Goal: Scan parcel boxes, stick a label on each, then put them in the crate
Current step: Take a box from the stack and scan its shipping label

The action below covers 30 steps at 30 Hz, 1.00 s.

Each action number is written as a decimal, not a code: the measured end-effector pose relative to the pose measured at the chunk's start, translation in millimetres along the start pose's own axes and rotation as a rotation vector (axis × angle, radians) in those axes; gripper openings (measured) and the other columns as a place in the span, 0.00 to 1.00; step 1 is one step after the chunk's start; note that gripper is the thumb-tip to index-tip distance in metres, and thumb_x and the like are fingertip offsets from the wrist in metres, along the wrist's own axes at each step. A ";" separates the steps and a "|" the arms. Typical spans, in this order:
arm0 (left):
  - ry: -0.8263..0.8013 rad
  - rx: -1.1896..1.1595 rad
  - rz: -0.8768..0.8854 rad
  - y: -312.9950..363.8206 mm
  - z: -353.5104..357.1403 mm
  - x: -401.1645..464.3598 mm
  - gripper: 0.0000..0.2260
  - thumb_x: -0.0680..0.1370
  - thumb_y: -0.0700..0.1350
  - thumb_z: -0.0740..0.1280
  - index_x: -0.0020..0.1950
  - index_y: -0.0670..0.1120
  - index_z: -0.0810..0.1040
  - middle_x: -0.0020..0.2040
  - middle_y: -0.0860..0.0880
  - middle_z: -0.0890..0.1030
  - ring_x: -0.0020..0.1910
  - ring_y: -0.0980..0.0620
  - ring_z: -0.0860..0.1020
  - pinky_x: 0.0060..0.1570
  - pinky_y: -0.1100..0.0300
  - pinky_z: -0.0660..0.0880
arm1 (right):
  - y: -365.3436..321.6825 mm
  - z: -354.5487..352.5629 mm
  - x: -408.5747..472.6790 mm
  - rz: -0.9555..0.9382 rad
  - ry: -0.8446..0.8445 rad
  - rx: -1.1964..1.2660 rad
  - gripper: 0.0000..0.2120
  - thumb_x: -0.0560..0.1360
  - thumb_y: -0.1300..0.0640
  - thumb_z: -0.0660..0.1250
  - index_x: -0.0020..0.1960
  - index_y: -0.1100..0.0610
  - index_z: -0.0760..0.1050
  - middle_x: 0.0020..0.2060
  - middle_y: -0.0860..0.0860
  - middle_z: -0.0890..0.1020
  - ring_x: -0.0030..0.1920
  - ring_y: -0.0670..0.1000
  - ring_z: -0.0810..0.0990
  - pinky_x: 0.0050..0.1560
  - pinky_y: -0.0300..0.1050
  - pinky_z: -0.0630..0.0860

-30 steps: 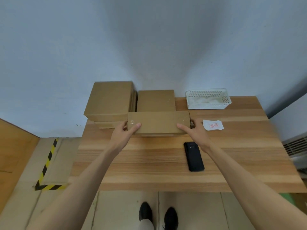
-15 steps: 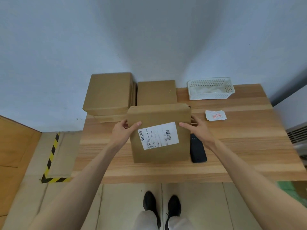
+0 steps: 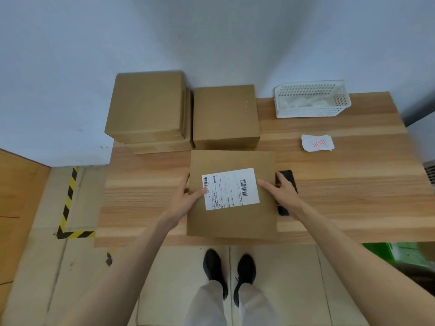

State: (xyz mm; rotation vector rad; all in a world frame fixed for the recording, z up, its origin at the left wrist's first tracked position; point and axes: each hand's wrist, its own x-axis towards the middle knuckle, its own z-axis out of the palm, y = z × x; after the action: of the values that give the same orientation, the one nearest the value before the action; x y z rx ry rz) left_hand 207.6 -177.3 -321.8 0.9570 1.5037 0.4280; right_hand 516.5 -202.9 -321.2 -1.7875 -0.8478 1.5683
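Here, parcel box (image 3: pixel 231 196) flat at desk (image 3: pixel 341 184) near edge, 6 o'clock. Left hand (image 3: pixel 186 200) grips its 9 o'clock side, right hand (image 3: pixel 281 192) its 3 o'clock side, thumbs on top by the shipping label (image 3: pixel 230 188).

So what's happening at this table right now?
A person holds a flat parcel box at the table's near edge, left hand and right hand gripping its sides. Its shipping label faces up. A black scanner lies partly under the right hand. More boxes are stacked behind.

Bare table (image 3: pixel 341 184) right of phone (image 3: pixel 288 178)
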 end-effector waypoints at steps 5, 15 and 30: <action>0.033 -0.004 -0.040 -40.3 6.8 5.1 0.40 0.72 0.54 0.78 0.79 0.56 0.62 0.65 0.57 0.80 0.62 0.57 0.79 0.60 0.56 0.78 | 24.8 13.5 18.6 0.043 0.031 -0.080 0.41 0.69 0.37 0.76 0.76 0.48 0.66 0.64 0.46 0.80 0.61 0.48 0.80 0.63 0.55 0.79; 0.321 -0.089 -0.238 -63.9 31.2 -10.8 0.38 0.71 0.60 0.78 0.74 0.45 0.69 0.62 0.50 0.77 0.59 0.49 0.78 0.57 0.48 0.79 | 75.3 65.7 3.0 0.198 0.363 0.312 0.41 0.72 0.39 0.75 0.74 0.54 0.58 0.63 0.47 0.78 0.62 0.50 0.79 0.64 0.62 0.77; 0.185 -0.139 0.018 -46.1 30.5 25.8 0.22 0.79 0.45 0.73 0.71 0.53 0.73 0.58 0.59 0.80 0.58 0.58 0.78 0.48 0.65 0.75 | 68.1 40.6 0.5 0.080 0.357 -0.350 0.41 0.74 0.41 0.73 0.77 0.60 0.62 0.69 0.55 0.72 0.70 0.56 0.72 0.68 0.52 0.71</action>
State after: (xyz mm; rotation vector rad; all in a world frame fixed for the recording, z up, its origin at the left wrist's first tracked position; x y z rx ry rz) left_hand 224.1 -192.7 -378.4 0.8401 1.6097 0.6405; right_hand 481.1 -242.8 -379.9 -2.2877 -0.9222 1.1413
